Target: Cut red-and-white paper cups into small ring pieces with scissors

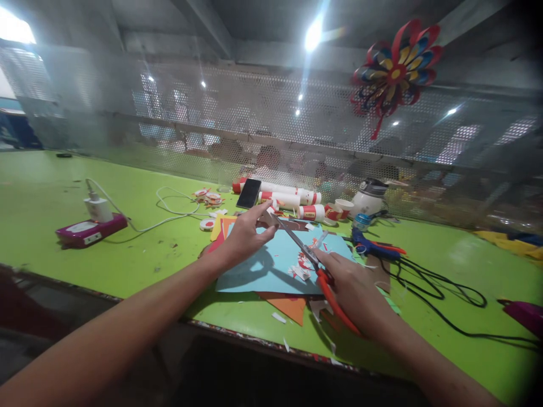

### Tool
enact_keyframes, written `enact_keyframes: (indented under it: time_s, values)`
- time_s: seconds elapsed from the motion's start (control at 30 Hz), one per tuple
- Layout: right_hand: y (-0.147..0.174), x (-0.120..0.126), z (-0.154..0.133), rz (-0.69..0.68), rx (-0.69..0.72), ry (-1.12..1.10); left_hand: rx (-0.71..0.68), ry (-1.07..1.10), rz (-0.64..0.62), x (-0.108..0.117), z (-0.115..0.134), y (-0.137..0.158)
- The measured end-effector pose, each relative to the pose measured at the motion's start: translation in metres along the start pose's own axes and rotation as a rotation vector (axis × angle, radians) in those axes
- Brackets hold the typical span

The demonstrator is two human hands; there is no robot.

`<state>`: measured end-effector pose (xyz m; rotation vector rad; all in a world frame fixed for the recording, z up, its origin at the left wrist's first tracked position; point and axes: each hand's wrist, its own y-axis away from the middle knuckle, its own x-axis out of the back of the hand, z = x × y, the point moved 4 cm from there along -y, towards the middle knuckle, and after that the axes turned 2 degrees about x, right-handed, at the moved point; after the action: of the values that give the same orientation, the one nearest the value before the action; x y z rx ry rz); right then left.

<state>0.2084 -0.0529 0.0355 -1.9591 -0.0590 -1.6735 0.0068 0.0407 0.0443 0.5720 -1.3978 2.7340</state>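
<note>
My right hand [350,277] grips a pair of scissors [299,240] with orange handles. The blades point up and left, toward the fingertips of my left hand [248,234]. The left thumb and fingers pinch a small pale piece of paper [272,217] at the scissor tips; its shape is hard to make out. Under both hands lies a light blue sheet [250,277], with a small heap of red and white paper scraps [302,268] on it. Orange paper [286,305] sticks out below the sheet.
Behind the sheet are a black phone [249,193], stacked paper cups [280,199] and a white jug [370,198]. A blue glue gun [373,246] with a black cable lies right. On the left, a purple power strip [91,230] holds a charger. A perforated metal screen [254,124] backs the green table [161,268].
</note>
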Motion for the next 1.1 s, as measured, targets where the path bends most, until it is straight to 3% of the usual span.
enact_keyframes:
  time_s: [0.73, 1.1]
  values:
    - [-0.0016, -0.0018, 0.0032, -0.009, 0.014, -0.018, 0.044, 0.076, -0.005, -0.0027, -0.0072, -0.0004]
    - [-0.0041, 0.0024, 0.0042, -0.009, 0.021, -0.161, 0.092, 0.146, -0.045, -0.0002, -0.0052, -0.0021]
